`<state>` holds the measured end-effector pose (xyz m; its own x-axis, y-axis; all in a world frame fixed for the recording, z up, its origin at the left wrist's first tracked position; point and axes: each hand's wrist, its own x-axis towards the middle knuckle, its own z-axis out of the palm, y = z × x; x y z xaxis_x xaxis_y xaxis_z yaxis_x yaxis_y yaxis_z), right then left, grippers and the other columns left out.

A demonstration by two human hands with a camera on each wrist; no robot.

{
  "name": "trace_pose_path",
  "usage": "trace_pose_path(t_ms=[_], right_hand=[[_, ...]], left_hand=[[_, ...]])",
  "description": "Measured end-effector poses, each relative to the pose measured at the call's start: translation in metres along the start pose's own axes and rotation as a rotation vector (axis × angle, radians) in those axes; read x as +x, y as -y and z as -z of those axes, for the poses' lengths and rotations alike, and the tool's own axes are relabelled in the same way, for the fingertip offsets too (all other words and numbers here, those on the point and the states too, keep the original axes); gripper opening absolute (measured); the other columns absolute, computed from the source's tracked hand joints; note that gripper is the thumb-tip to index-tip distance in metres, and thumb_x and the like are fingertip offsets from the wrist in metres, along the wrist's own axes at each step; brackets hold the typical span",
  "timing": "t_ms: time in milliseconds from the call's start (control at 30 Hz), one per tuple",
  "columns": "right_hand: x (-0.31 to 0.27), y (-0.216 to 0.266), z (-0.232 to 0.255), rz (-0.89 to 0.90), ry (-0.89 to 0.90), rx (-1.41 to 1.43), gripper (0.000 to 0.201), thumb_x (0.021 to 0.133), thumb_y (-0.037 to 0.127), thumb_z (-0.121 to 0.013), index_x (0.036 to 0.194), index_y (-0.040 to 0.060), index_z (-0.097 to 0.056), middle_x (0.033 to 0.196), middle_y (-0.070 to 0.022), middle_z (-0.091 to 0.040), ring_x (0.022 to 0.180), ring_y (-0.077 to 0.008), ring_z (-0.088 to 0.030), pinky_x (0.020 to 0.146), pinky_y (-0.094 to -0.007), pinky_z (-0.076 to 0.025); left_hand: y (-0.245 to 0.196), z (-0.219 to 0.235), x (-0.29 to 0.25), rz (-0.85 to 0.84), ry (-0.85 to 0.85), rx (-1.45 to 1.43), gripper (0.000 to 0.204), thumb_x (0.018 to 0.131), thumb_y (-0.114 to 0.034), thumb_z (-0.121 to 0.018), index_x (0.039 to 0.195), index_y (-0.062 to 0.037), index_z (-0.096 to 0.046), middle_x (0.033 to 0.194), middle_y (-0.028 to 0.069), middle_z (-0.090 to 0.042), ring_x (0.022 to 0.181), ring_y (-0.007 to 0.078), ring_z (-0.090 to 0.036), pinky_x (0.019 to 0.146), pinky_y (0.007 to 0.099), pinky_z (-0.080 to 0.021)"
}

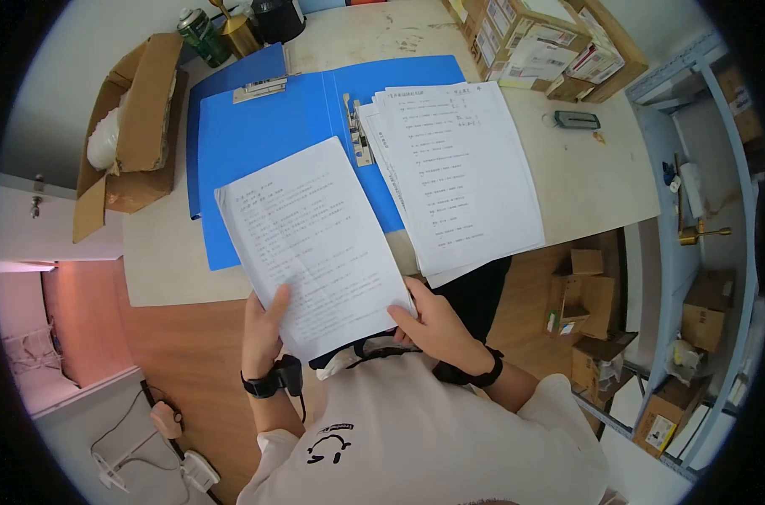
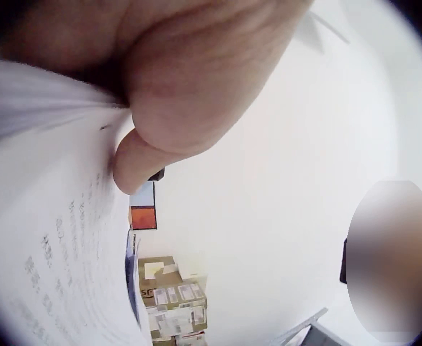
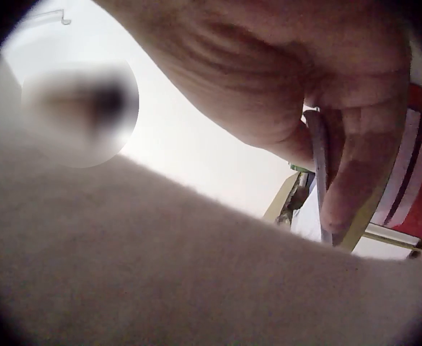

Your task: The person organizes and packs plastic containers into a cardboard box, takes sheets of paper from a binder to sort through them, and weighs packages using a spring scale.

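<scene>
A stack of printed paper sheets is held tilted over the near edge of the table, between both hands. My left hand grips its lower left side, thumb on the printed face; the left wrist view shows that thumb against the sheets. At the lower right corner my right hand pinches the stack, thumb on top and fingers beneath. In the right wrist view, the stack's edge runs between thumb and fingers. Behind lies an open blue folder with metal clips. More printed sheets rest on its right side.
An open cardboard box stands at the table's left, near a green can. Parcel boxes sit at the back right, with a small grey-green object before them. Shelving with cartons lines the right.
</scene>
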<state>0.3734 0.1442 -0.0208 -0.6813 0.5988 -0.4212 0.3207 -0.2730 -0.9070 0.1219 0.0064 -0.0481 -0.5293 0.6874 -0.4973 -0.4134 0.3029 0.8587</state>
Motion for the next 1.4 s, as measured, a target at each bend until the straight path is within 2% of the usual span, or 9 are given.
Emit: trace_pose_path(t_ms=[267,367,500,733,900,967,1100,1333,1400], right_hand=[[-0.008,0.003,-0.003,-0.002,0.076,-0.127,0.041,0.107,0.011,-0.041,0.144,-0.0063,-0.038,0.087,-0.0136,-0.069,0.068,-0.0165,-0.069,0.063,-0.0309,-0.058],[-0.016,0.004,0.003,0.102,0.035,0.127,0.040,0.108,0.013,-0.039,0.144,-0.0047,-0.040,0.090,-0.0133,-0.068,0.069,-0.0166,-0.068,0.064,-0.0307,-0.058],[-0.023,0.011,0.034,0.211,-0.137,0.061,0.037,0.109,0.014,-0.041,0.142,-0.0031,-0.048,0.091,-0.0110,-0.067,0.068,-0.0141,-0.067,0.062,-0.0274,-0.056],[-0.030,0.010,0.120,0.208,-0.401,0.107,0.038,0.109,0.019,-0.046,0.141,0.0002,-0.053,0.081,-0.0031,-0.066,0.061,-0.0082,-0.060,0.053,-0.0222,-0.050],[-0.019,-0.002,0.154,0.173,-0.505,0.089,0.038,0.109,0.020,-0.046,0.141,0.0000,-0.054,0.080,-0.0025,-0.065,0.061,-0.0077,-0.059,0.052,-0.0216,-0.048],[-0.008,-0.010,0.160,0.164,-0.588,0.008,0.037,0.109,0.021,-0.045,0.139,-0.0001,-0.054,0.079,-0.0023,-0.064,0.061,-0.0073,-0.058,0.052,-0.0219,-0.047],[-0.005,-0.018,0.162,0.122,-0.612,-0.078,0.036,0.109,0.021,-0.044,0.137,0.0003,-0.054,0.078,-0.0022,-0.063,0.060,-0.0071,-0.057,0.052,-0.0221,-0.046],[-0.009,-0.011,0.168,0.116,-0.661,-0.023,0.035,0.108,0.020,-0.045,0.136,0.0006,-0.053,0.082,-0.0059,-0.064,0.062,-0.0103,-0.057,0.055,-0.0247,-0.047],[-0.005,-0.025,0.176,0.072,-0.659,-0.080,0.034,0.107,0.020,-0.048,0.134,0.0001,-0.055,0.085,-0.0084,-0.064,0.066,-0.0136,-0.059,0.060,-0.0276,-0.050]], left_hand=[[0.003,0.023,-0.009,-0.079,0.110,-0.117,0.047,0.098,-0.008,-0.065,0.139,0.0062,-0.047,0.133,0.0170,-0.062,0.113,0.0221,-0.065,0.098,0.0360,-0.052],[-0.003,0.016,-0.010,-0.149,0.174,-0.126,0.048,0.097,-0.008,-0.068,0.138,0.0055,-0.049,0.135,0.0153,-0.062,0.116,0.0215,-0.063,0.102,0.0372,-0.049],[-0.017,-0.019,-0.001,-0.163,0.168,-0.106,0.048,0.096,-0.011,-0.070,0.137,0.0052,-0.052,0.131,0.0120,-0.065,0.117,0.0195,-0.061,0.102,0.0365,-0.048],[-0.061,-0.099,0.028,-0.254,0.543,0.069,0.054,0.099,-0.014,-0.067,0.145,0.0036,-0.045,0.135,0.0096,-0.060,0.117,0.0163,-0.059,0.103,0.0330,-0.047],[-0.068,-0.135,0.065,-0.141,0.458,0.074,0.061,0.099,-0.026,-0.068,0.147,0.0005,-0.042,0.131,0.0134,-0.059,0.114,0.0185,-0.061,0.094,0.0306,-0.053],[-0.058,-0.138,0.081,-0.273,0.297,0.388,0.063,0.099,-0.025,-0.067,0.149,0.0018,-0.039,0.136,0.0177,-0.055,0.114,0.0208,-0.061,0.095,0.0333,-0.053],[-0.045,-0.142,0.088,-0.244,0.231,0.445,0.063,0.099,-0.022,-0.065,0.149,0.0043,-0.037,0.141,0.0210,-0.052,0.117,0.0232,-0.060,0.098,0.0341,-0.052],[-0.045,-0.156,0.084,-0.154,0.345,0.269,0.075,0.101,-0.022,-0.064,0.155,0.0105,-0.022,0.152,0.0272,-0.040,0.140,0.0292,-0.043,0.116,0.0387,-0.036],[-0.045,-0.164,0.084,-0.143,0.582,0.171,0.078,0.100,-0.020,-0.064,0.156,0.0107,-0.018,0.154,0.0268,-0.038,0.143,0.0306,-0.039,0.118,0.0403,-0.032]])
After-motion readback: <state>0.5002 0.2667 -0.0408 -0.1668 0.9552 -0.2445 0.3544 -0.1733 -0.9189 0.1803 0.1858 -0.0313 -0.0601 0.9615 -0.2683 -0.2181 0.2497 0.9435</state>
